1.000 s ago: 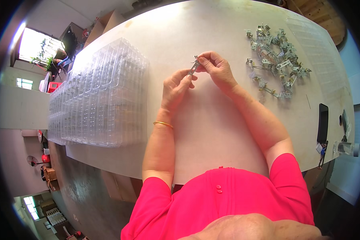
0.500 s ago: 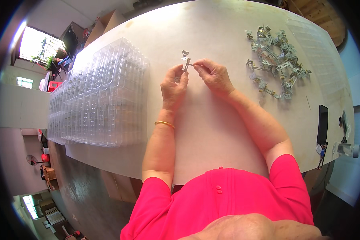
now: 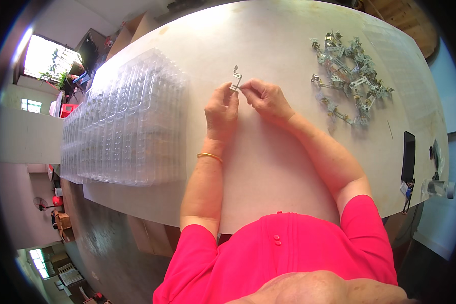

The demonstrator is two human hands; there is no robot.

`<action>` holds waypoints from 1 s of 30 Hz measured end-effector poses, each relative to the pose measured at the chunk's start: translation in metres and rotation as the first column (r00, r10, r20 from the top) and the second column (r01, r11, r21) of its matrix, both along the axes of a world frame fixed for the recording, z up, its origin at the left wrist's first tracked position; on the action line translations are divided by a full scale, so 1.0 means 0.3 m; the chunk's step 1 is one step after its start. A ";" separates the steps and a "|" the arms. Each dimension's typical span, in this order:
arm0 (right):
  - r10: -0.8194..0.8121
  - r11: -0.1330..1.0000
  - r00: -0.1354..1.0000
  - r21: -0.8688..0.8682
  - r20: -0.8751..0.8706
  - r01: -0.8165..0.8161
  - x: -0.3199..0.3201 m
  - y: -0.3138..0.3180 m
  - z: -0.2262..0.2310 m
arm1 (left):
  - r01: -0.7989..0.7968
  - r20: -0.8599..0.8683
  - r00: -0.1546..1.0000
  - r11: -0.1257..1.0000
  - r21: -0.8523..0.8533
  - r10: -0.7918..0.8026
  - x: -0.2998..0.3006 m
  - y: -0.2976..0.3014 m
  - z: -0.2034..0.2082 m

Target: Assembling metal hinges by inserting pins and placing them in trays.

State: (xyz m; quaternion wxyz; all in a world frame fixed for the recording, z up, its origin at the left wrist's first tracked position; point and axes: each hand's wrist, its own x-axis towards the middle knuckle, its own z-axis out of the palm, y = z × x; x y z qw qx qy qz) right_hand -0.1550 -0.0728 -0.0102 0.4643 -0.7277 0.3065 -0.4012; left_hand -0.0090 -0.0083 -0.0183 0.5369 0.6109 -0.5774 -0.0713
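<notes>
Over the middle of the table, my left hand pinches a small bent metal bracket between thumb and fingers. The bracket's upper end sticks up beyond the fingertips, and its lower part is hidden by them. My right hand is closed right beside it, thumb and forefinger pressed together on a thin rod against the bracket's side. Most of that rod is covered by the fingertips. At the right lies a loose heap of similar metal bracket assemblies, some with brass-coloured parts.
Tall stacks of clear plastic trays stand on the left of the pale table. A thin stick lies near the heap. Toward the right edge are a black phone, keys and a clear bottle.
The bracket has turned in my left fingers, so its upper end now shows edge-on. My right hand has moved slightly left, closer to it. The heap and trays have not moved.
</notes>
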 end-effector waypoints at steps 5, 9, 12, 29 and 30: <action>-0.059 0.986 0.998 0.154 -0.018 0.061 -0.007 -0.007 0.013 | -0.004 -0.244 0.969 0.993 0.118 0.032 0.003 0.003 0.009; -0.147 0.949 0.977 0.299 0.153 0.096 -0.002 -0.039 -0.002 | 0.156 -0.511 0.857 0.979 0.130 -0.069 0.012 0.011 0.039; -0.157 0.940 0.937 0.337 0.312 0.045 -0.004 -0.059 -0.011 | 0.300 -0.608 0.783 0.936 0.186 -0.130 0.019 0.020 0.064; -0.141 0.921 0.919 0.389 0.367 -0.014 0.000 -0.080 -0.044 | 0.069 0.008 0.998 0.997 0.043 -0.069 -0.005 0.001 0.001; -0.178 0.919 0.914 0.394 0.365 0.021 -0.018 -0.084 -0.053 | 0.061 0.024 0.998 0.998 0.020 -0.061 -0.014 -0.006 -0.014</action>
